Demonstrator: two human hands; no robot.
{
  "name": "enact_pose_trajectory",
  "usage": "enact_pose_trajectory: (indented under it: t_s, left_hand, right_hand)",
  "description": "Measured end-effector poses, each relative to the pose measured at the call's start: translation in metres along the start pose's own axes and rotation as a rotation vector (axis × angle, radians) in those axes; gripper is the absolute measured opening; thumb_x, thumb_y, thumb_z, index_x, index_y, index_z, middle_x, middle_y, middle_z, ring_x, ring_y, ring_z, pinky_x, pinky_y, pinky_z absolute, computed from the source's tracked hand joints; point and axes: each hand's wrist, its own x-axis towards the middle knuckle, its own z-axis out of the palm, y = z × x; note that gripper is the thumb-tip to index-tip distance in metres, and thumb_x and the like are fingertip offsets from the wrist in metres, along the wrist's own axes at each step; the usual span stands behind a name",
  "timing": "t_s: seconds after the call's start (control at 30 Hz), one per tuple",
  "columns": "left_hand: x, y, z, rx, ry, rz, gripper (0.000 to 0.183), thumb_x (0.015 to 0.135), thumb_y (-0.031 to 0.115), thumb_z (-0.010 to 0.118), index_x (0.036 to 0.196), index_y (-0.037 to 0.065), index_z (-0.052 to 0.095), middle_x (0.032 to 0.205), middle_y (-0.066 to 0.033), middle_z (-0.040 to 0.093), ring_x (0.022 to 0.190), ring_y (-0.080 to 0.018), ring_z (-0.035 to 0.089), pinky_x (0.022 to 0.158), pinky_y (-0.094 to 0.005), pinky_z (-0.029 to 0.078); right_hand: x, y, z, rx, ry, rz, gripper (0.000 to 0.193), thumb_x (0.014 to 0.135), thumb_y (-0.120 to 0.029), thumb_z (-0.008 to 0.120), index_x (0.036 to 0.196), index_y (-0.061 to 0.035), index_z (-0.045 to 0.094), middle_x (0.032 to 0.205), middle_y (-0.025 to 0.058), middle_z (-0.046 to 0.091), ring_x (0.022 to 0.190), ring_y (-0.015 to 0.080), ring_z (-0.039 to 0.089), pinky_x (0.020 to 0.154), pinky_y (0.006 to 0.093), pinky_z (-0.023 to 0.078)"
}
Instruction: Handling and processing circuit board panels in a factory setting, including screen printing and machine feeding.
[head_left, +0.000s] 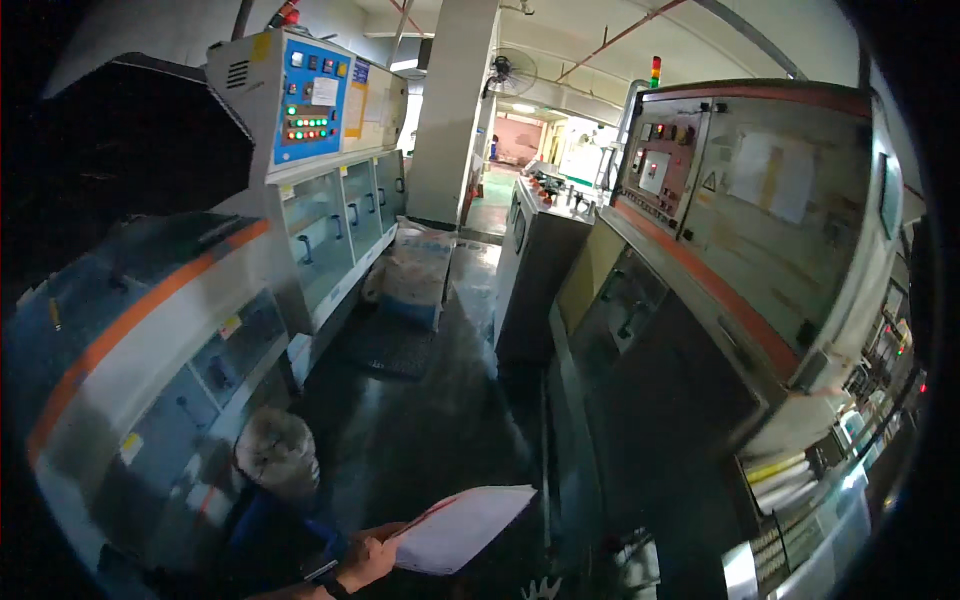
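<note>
My left hand (366, 566) comes in at the lower edge, its fingers closed round the near end of a thin stack of white paper sheets (470, 528). The sheets tilt up and to the right above the dark floor. A dark band circles the wrist. My right hand does not show. At the lower edge, right of the sheets, is a small pale shape like spread fingers (541, 589); whether it is a glove or something else I cannot tell.
Machine cabinets line both sides of a dark aisle (430, 430). On the left are a blue control panel (312, 105) and a full bag (277, 452). A large sack (415, 270) stands farther ahead by a pillar (445, 110). A grey cabinet (760, 200) rises at right.
</note>
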Motion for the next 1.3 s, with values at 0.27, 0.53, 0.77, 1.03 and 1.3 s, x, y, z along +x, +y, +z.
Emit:
enact_pose_trajectory:
  t_s: [0.27,0.53,0.77,1.03,1.3]
  left_hand:
    - [0.274,-0.031,0.102,-0.211,-0.043,-0.139,0.024,0.096,0.017,0.051,0.106,0.005,0.070,0.097,-0.0193,0.069,0.087,-0.0287,0.068,0.073,-0.0392,0.053]
    - [0.471,-0.162,0.138,-0.237,0.052,-0.411,0.028,0.100,0.022,0.047,0.104,0.007,0.070,0.106,-0.0169,0.068,0.095,-0.0291,0.064,0.078,-0.0465,0.051]
    - [0.702,-0.278,0.189,0.296,0.158,0.057,0.027,0.098,0.023,0.050,0.114,0.009,0.066,0.108,-0.0156,0.069,0.096,-0.0314,0.066,0.079,-0.0488,0.052]
    - [1.018,-0.327,0.235,-0.267,0.075,-0.080,0.026,0.093,0.013,0.051,0.109,0.008,0.070,0.090,-0.0196,0.070,0.080,-0.0312,0.071,0.069,-0.0354,0.054]
    - [1.190,-0.463,0.306,0.641,-0.151,-0.257,0.028,0.093,0.022,0.057,0.116,0.006,0.065,0.102,-0.0189,0.068,0.091,-0.0383,0.064,0.081,-0.0474,0.052]
  right_hand:
    - [0.319,0.068,-0.035,0.952,-0.359,0.653,0.056,0.095,-0.024,0.051,0.148,-0.0108,0.039,0.151,0.0151,0.034,0.136,0.0260,0.037,0.102,0.0424,0.042]
    - [0.684,-0.036,-0.083,0.404,-0.201,-0.156,0.053,0.098,-0.024,0.045,0.148,-0.0071,0.036,0.150,0.0165,0.035,0.136,0.0268,0.038,0.104,0.0412,0.040]
    - [0.964,-0.067,-0.074,-0.112,-0.131,-0.392,0.043,0.098,-0.023,0.046,0.136,-0.0044,0.043,0.131,0.0139,0.042,0.121,0.0244,0.044,0.095,0.0383,0.044]
    - [1.267,-0.018,-0.043,0.555,-0.277,0.309,0.025,0.091,-0.024,0.063,0.106,-0.0047,0.067,0.077,0.0043,0.065,0.079,0.0139,0.064,0.071,0.0308,0.051]
    - [1.651,0.123,0.108,1.056,-0.224,0.321,0.026,0.092,-0.019,0.057,0.111,-0.0030,0.064,0.099,0.0076,0.067,0.091,0.0201,0.063,0.074,0.0356,0.050]
